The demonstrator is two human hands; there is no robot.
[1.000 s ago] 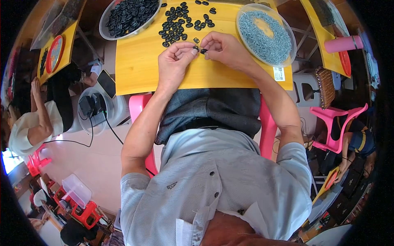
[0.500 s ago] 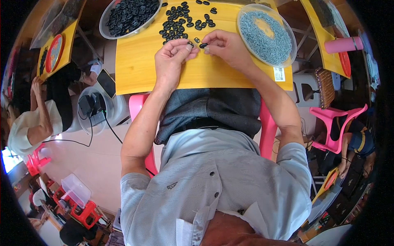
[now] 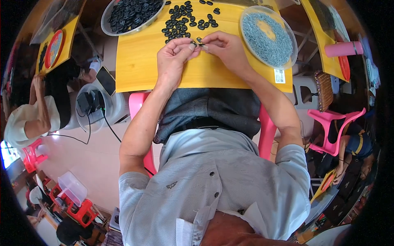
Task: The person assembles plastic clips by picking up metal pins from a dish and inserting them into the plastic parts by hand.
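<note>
My left hand (image 3: 174, 56) pinches a small black oval piece (image 3: 193, 43) between thumb and fingertips. Close against it, my right hand (image 3: 225, 50) grips another small dark piece (image 3: 201, 44), seen nearly edge-on. The fingertips of both hands almost meet above the yellow table (image 3: 139, 67). Just past them lies a loose black piece (image 3: 199, 39). Several more black oval pieces with holes (image 3: 179, 22) are spread in a cluster beyond my hands. Whether the two held pieces touch cannot be made out.
A clear tub heaped with black pieces (image 3: 133, 15) stands at the far left. To the right sits a round tub of small grey-blue metal screws (image 3: 271, 49). Other people work at yellow tables on both sides. A pink stool (image 3: 334, 127) is at right.
My right hand has brought its piece closer to my left hand, and that piece has turned edge-on. My left hand stays nearly in place. The whole view has shifted slightly.
</note>
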